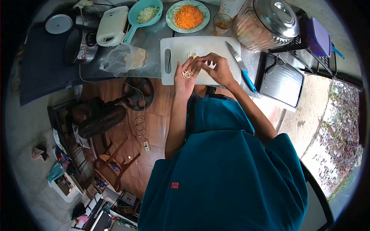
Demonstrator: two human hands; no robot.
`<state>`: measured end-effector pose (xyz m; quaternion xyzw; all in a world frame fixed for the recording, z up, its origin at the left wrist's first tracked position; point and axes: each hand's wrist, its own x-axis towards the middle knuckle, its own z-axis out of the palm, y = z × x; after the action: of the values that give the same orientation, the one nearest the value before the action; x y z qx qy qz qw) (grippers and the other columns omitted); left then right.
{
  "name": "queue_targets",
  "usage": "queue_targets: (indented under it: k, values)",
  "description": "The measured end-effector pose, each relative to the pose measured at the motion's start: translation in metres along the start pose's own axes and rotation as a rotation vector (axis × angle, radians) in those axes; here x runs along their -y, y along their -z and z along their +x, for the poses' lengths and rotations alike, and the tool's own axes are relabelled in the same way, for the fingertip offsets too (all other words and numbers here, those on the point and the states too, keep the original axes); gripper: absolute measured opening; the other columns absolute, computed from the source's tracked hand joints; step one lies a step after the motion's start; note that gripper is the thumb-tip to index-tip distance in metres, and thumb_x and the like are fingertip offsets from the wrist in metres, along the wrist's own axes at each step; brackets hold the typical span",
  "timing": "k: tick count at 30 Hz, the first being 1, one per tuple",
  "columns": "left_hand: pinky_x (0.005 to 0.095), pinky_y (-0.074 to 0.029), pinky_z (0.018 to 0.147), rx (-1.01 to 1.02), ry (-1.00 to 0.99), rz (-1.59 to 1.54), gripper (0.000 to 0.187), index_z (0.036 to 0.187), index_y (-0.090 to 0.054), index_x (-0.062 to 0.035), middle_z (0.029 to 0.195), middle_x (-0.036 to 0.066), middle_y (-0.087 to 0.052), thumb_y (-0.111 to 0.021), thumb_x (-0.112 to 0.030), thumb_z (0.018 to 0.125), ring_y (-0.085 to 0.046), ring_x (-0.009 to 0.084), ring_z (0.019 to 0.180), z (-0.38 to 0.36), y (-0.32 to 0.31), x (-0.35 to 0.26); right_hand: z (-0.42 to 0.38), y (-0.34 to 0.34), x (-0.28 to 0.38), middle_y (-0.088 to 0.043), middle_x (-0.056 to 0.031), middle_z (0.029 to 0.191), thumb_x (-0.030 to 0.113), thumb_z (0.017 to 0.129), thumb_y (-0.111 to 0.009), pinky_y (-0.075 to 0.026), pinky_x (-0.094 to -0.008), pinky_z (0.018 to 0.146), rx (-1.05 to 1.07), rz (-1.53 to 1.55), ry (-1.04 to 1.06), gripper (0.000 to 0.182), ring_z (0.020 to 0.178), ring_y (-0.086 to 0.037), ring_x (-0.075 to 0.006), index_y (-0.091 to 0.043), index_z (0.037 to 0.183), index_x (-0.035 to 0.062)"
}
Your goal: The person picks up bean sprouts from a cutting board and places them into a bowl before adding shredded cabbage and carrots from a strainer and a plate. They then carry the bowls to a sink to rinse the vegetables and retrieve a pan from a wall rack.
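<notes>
My left hand (pixel 185 79) is turned palm up over the white cutting board (pixel 175 42), with a small heap of thin, pale curled strips (pixel 187 74) in its palm. My right hand (pixel 219 71) meets the left fingertips from the right, its thumb and fingers bent into a pinch; anything between them is too small to make out. More pale yellowish pieces (pixel 193 54) lie on the board just beyond the fingers. A knife with a blue handle (pixel 248 81) rests along the board's right edge, its blade tip pointing away from me.
Behind the board stand a plate of shredded carrot (pixel 188 17), a turquoise strainer (pixel 133 27) with chopped pale pieces, a glass (pixel 222 25) and a large lidded jar (pixel 266 25). A clear plastic bag (pixel 119 59) lies left; a black grill pan (pixel 283 81) sits right.
</notes>
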<state>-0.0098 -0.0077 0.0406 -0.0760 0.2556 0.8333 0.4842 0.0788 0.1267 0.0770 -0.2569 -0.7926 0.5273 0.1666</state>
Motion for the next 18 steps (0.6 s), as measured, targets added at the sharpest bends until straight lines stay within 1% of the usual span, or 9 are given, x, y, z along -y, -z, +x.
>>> queue_targets:
  k: [2, 3, 7, 11, 13, 14, 16, 17, 18]
  values:
    - [0.0407, -0.035, 0.106, 0.031, 0.007, -0.027, 0.061, 0.133, -0.028, 0.0112, 0.137, 0.025, -0.037, -0.034, -0.038, 0.098, -0.043, 0.0307, 0.123, 0.001, -0.010, 0.001, -0.004, 0.002, 0.013, -0.065, -0.0123, 0.083, 0.012, 0.076, -0.067, -0.049, -0.0357, 0.073, 0.128, -0.054, 0.151, 0.020, 0.078, -0.060, -0.0252, -0.069, 0.094, 0.0040]
    - [0.0408, -0.033, 0.107, 0.067, 0.016, -0.039, 0.060, 0.133, -0.029, 0.0100, 0.136, 0.024, -0.038, -0.033, -0.039, 0.098, -0.043, 0.0305, 0.123, -0.001, -0.018, 0.000, -0.005, -0.002, 0.011, -0.063, -0.0109, 0.082, 0.010, 0.075, -0.069, -0.048, -0.0319, 0.067, 0.086, -0.035, 0.228, 0.021, 0.073, -0.060, -0.0220, -0.069, 0.094, 0.0043]
    - [0.0410, -0.031, 0.108, 0.128, 0.016, -0.032, 0.058, 0.131, -0.037, 0.0068, 0.136, 0.023, -0.040, -0.033, -0.040, 0.098, -0.041, 0.0299, 0.125, 0.000, -0.030, 0.002, -0.004, -0.006, 0.009, -0.063, -0.0116, 0.084, 0.009, 0.074, -0.069, -0.049, -0.0334, 0.071, 0.043, -0.106, 0.241, 0.020, 0.073, -0.060, -0.0225, -0.069, 0.094, 0.0042]
    - [0.0417, -0.031, 0.108, 0.135, -0.001, -0.011, 0.056, 0.127, -0.042, 0.0064, 0.134, 0.023, -0.041, -0.034, -0.040, 0.097, -0.041, 0.0306, 0.126, 0.005, -0.031, 0.005, -0.002, 0.002, 0.016, -0.064, -0.0105, 0.083, 0.011, 0.075, -0.068, -0.046, -0.0311, 0.067, 0.056, 0.012, 0.153, 0.018, 0.071, -0.058, -0.0218, -0.069, 0.092, 0.0038]
    - [0.0405, -0.037, 0.105, 0.083, -0.020, -0.002, 0.053, 0.124, -0.045, 0.0068, 0.127, 0.022, -0.049, -0.036, -0.038, 0.098, -0.044, 0.0314, 0.123, 0.006, -0.030, 0.006, -0.001, 0.003, 0.017, -0.065, -0.0098, 0.083, 0.011, 0.076, -0.067, -0.045, -0.0300, 0.065, 0.055, 0.061, 0.127, 0.017, 0.070, -0.058, -0.0210, -0.069, 0.091, 0.0035]
    - [0.0405, -0.037, 0.105, 0.084, -0.024, -0.003, 0.053, 0.124, -0.045, 0.0068, 0.127, 0.022, -0.049, -0.036, -0.038, 0.098, -0.044, 0.0314, 0.123, 0.008, -0.025, 0.007, 0.000, 0.004, 0.016, -0.066, -0.0093, 0.084, 0.012, 0.077, -0.066, -0.044, -0.0292, 0.064, 0.017, 0.066, 0.113, 0.016, 0.069, -0.057, -0.0199, -0.069, 0.091, 0.0032]
    - [0.0376, -0.043, 0.100, -0.029, -0.059, 0.010, 0.045, 0.117, -0.050, 0.0059, 0.115, 0.019, -0.058, -0.042, -0.034, 0.097, -0.053, 0.0289, 0.114, 0.011, -0.019, 0.008, 0.002, 0.007, 0.016, -0.066, -0.0087, 0.084, 0.013, 0.078, -0.066, -0.042, -0.0283, 0.063, -0.021, 0.069, 0.100, 0.016, 0.068, -0.056, -0.0188, -0.069, 0.090, 0.0028]
    - [0.0376, -0.043, 0.100, -0.030, -0.060, 0.009, 0.045, 0.117, -0.050, 0.0059, 0.115, 0.019, -0.058, -0.042, -0.034, 0.097, -0.053, 0.0289, 0.114, 0.011, -0.016, 0.009, 0.002, 0.009, 0.017, -0.067, -0.0079, 0.083, 0.013, 0.079, -0.066, -0.042, -0.0278, 0.063, -0.026, 0.062, 0.088, 0.016, 0.068, -0.055, -0.0166, -0.069, 0.090, 0.0025]
    - [0.0325, -0.047, 0.092, -0.070, -0.082, 0.054, 0.039, 0.113, -0.053, 0.0049, 0.107, 0.014, -0.061, -0.047, -0.030, 0.096, -0.057, 0.0232, 0.102, 0.008, -0.024, 0.009, 0.002, 0.010, 0.018, -0.067, -0.0071, 0.082, 0.014, 0.080, -0.066, -0.042, -0.0273, 0.063, -0.030, 0.056, 0.076, 0.015, 0.068, -0.055, -0.0144, -0.068, 0.090, 0.0021]
